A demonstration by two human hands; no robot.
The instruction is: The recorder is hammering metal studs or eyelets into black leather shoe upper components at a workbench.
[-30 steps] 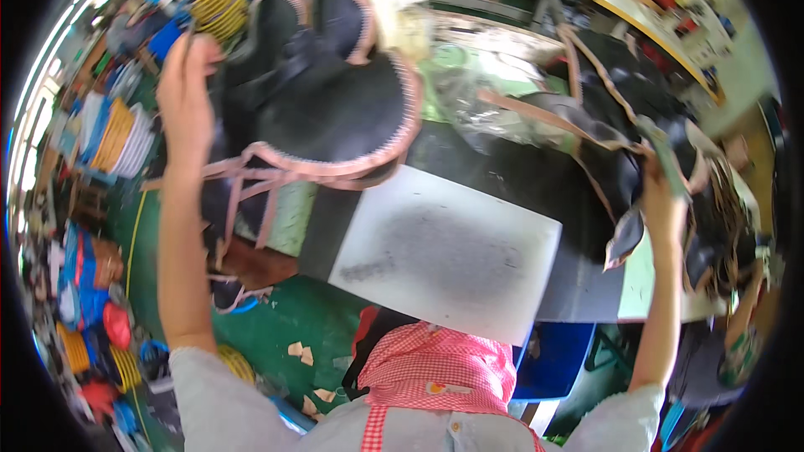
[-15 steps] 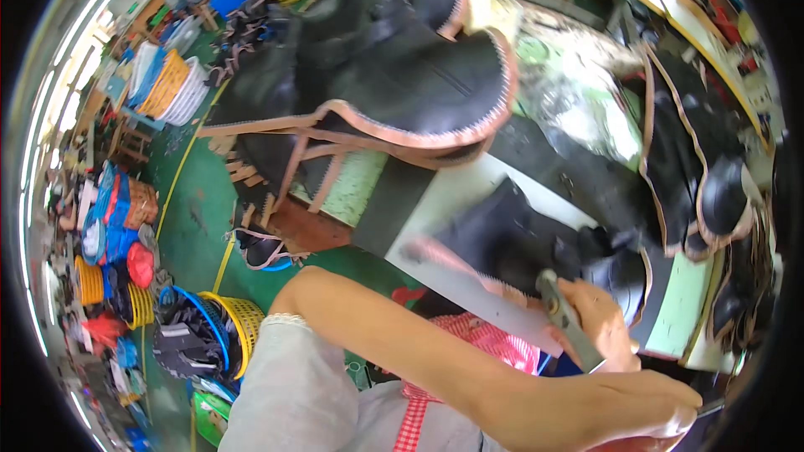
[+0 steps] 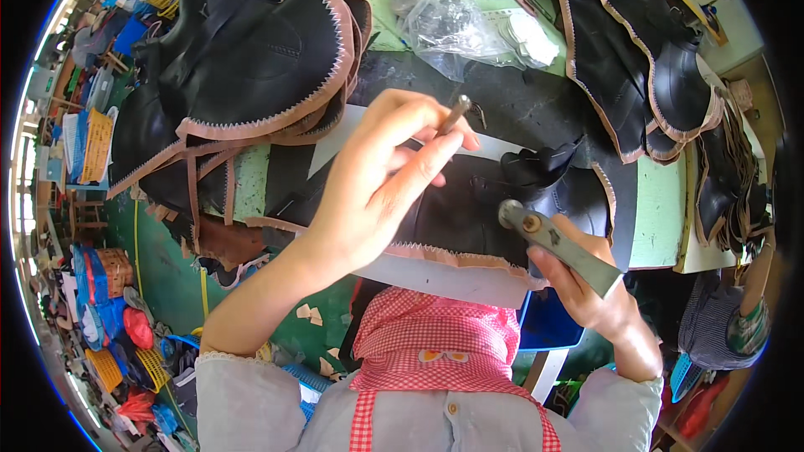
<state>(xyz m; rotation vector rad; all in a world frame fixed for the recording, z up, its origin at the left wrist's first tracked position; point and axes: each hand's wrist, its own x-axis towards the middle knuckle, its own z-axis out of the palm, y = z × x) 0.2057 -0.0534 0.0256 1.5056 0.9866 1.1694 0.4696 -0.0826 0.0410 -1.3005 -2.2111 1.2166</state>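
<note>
My left hand (image 3: 377, 176) is raised in front of me, fingers closed around a slim metal punch (image 3: 455, 115) with its rounded end pointing up and right. Below it lies a black leather boot upper (image 3: 461, 222) with a pinkish-brown zigzag-cut edge, spread over a white board (image 3: 444, 278) on the bench. At the upper's right end, my right hand (image 3: 590, 293) grips a hammer (image 3: 557, 243), whose metal head shows above the fingers. Its handle is mostly hidden by the hand. The hammer head hangs just over the leather.
Stacked black leather uppers (image 3: 260, 59) stand at the left of the bench, with more uppers (image 3: 670, 92) at the right. A clear plastic bag (image 3: 452, 25) lies at the back. Below the bench edge is a blue bin (image 3: 548, 326). Another person (image 3: 720, 322) is at far right.
My left arm has swung from the lower right to above the upper, bringing the punch up. The view has turned, and the upper, blurred before, now lies flat. My right hand still holds the hammer.
</note>
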